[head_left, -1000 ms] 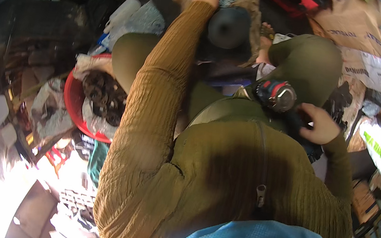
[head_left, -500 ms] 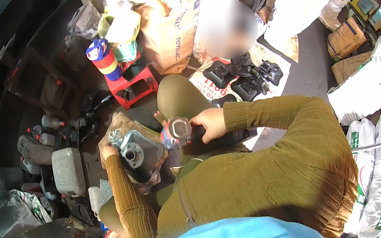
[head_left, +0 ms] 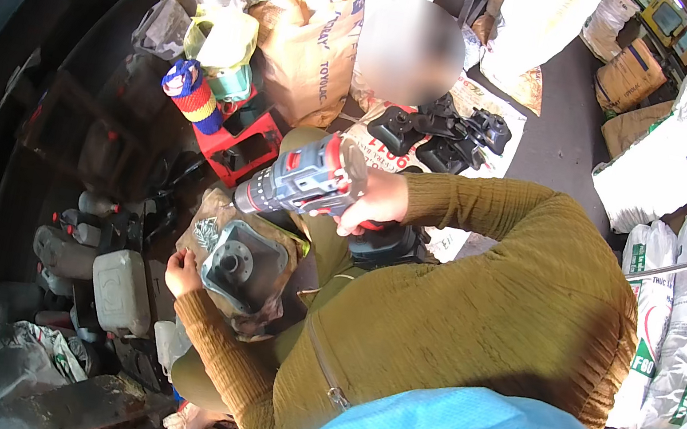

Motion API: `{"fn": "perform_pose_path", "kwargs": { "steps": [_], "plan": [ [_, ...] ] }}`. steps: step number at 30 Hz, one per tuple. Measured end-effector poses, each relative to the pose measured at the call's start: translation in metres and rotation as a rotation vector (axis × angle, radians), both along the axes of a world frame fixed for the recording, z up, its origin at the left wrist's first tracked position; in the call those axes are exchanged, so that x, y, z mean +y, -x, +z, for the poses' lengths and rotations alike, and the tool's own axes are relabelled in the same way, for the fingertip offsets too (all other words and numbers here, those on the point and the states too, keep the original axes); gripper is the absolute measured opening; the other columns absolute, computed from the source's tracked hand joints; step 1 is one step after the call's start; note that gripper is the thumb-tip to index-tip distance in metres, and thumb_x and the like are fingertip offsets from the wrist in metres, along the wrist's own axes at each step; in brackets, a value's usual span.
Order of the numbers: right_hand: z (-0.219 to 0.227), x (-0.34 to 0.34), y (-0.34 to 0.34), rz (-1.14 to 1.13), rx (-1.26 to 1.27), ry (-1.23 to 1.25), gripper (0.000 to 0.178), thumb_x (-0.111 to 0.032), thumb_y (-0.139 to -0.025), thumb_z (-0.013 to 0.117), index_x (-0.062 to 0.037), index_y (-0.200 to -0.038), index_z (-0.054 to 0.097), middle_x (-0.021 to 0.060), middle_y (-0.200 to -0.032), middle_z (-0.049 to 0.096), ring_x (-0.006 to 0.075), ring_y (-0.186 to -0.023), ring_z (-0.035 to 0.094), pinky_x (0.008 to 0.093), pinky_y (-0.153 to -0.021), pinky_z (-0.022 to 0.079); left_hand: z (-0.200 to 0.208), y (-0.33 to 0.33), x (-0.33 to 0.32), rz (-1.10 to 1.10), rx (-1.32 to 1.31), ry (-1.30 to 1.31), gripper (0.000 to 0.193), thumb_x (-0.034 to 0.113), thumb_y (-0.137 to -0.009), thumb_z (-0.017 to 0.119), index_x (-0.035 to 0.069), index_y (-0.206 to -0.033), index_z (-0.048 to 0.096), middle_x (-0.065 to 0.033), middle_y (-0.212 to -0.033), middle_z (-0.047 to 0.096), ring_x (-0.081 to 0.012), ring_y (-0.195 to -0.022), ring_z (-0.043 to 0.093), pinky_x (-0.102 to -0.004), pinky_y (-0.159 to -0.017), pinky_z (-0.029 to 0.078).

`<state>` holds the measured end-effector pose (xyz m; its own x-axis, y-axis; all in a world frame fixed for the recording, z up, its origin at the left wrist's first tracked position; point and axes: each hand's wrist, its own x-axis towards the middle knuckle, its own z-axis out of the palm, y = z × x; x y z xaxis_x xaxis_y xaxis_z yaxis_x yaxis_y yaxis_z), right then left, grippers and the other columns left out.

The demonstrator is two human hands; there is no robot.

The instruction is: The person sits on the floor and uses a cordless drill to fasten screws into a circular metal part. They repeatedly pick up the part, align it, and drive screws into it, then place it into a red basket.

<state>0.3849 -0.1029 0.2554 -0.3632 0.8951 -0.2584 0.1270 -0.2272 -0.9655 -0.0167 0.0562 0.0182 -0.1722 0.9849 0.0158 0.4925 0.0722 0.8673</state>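
Observation:
My right hand grips a grey and red cordless drill by its handle. The drill lies nearly level, its chuck toward the left, above the work at my lap. Below the chuck sits a dark square plastic part with a round, holed flange and a hollow centre. It rests on a brown paper sack. Silvery screws lie heaped beside its upper left corner. Just left of the part, my left hand is closed, thumb and fingers pinched; anything between them is too small to make out.
Several black square parts lie on a printed sack ahead. A red stool stands front left, with a blue, red and yellow woven roll on it. Jugs, including a pale canister, crowd the left. White sacks line the right.
The drill has risen and swung round in my right hand, its chuck now pointing left. My left hand has moved slightly away from the screws, fingers pinched.

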Motion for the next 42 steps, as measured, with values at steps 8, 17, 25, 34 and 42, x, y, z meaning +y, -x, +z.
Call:
{"fn": "perform_pose_path", "kwargs": {
  "steps": [8, 17, 25, 34, 42],
  "plan": [
    [-0.021, -0.001, 0.01, -0.056, -0.011, 0.103, 0.017, 0.0, -0.071, 0.069, -0.0011, -0.085, 0.061, 0.0065, -0.064, 0.06, 0.0129, -0.052, 0.059, 0.0256, -0.045, 0.046, -0.014, 0.001, 0.017, 0.134, -0.263, -0.045, 0.024, 0.025, -0.086, 0.071, 0.001, -0.09, 0.068, -0.0017, -0.072, 0.065, -0.0079, -0.062, 0.057, -0.0214, -0.056, 0.045],
    [0.007, -0.004, 0.014, -0.036, -0.031, 0.006, 0.03, -0.002, -0.073, 0.071, -0.0043, -0.1, 0.058, 0.0041, -0.061, 0.058, 0.01, -0.046, 0.054, 0.0241, -0.039, 0.04, 0.078, -0.056, -0.045, -0.233, -0.384, -0.479, 0.006, 0.006, -0.087, 0.066, 0.0, -0.091, 0.065, -0.0036, -0.087, 0.063, -0.0099, -0.08, 0.057, -0.0235, -0.074, 0.048],
    [0.038, 0.003, 0.036, 0.049, -0.041, 0.082, 0.036, 0.001, -0.075, 0.072, -0.0022, -0.109, 0.063, 0.0043, -0.075, 0.061, 0.011, -0.056, 0.056, 0.0243, -0.049, 0.044, 0.1, -0.075, -0.105, -0.149, -0.278, -0.657, 0.009, 0.005, -0.082, 0.068, 0.0, -0.089, 0.067, -0.0125, -0.092, 0.066, -0.0237, -0.089, 0.062, -0.0327, -0.084, 0.049],
    [0.047, 0.03, 0.049, 0.194, -0.319, -0.032, 0.038, 0.0, -0.076, 0.071, -0.0023, -0.113, 0.062, 0.004, -0.08, 0.061, 0.0112, -0.061, 0.057, 0.0249, -0.057, 0.047, 0.1, -0.064, -0.094, -0.094, -0.352, -0.733, 0.013, 0.011, -0.075, 0.076, 0.006, -0.086, 0.072, -0.0071, -0.088, 0.068, -0.0208, -0.087, 0.063, -0.0326, -0.083, 0.049],
    [0.047, 0.036, 0.058, 0.292, -0.343, -0.004, 0.041, 0.001, -0.077, 0.064, -0.0005, -0.117, 0.059, 0.0038, -0.081, 0.059, 0.0102, -0.061, 0.053, 0.0243, -0.057, 0.045, 0.108, -0.062, -0.093, -0.171, -0.343, -0.803, 0.012, 0.012, -0.077, 0.075, 0.006, -0.086, 0.072, -0.0063, -0.086, 0.07, -0.0216, -0.087, 0.063, -0.0338, -0.084, 0.047]
  ]
}}
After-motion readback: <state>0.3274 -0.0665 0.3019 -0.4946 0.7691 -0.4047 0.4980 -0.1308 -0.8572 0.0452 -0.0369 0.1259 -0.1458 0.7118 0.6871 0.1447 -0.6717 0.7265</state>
